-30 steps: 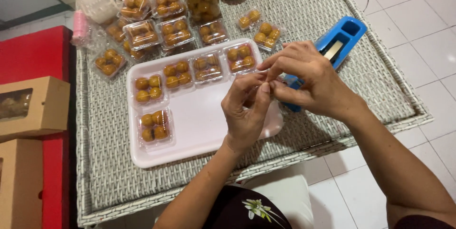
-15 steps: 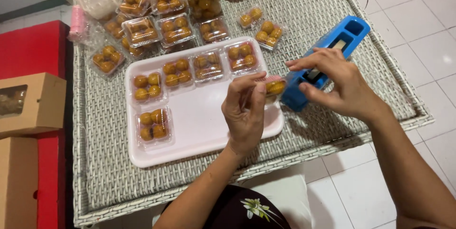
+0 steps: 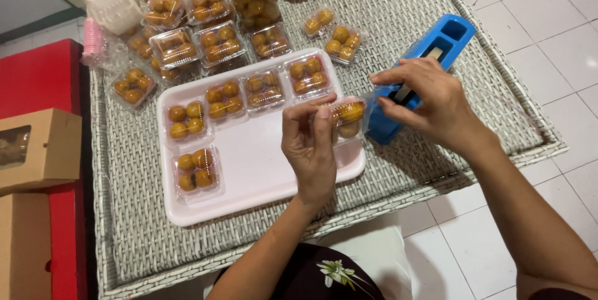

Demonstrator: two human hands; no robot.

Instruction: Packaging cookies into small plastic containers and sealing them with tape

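The left hand point(image 3: 309, 141) pinches a small clear clamshell box of golden pastry balls point(image 3: 347, 117) above the pink tray's point(image 3: 261, 169) right edge. The right hand point(image 3: 423, 98) grips the blue tape dispenser point(image 3: 416, 76). The box looks light, thin and easily crushed, so holding its edges seems safest.

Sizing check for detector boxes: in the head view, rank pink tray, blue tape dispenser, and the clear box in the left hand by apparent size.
1. pink tray
2. blue tape dispenser, partly hidden by the right hand
3. clear box in the left hand
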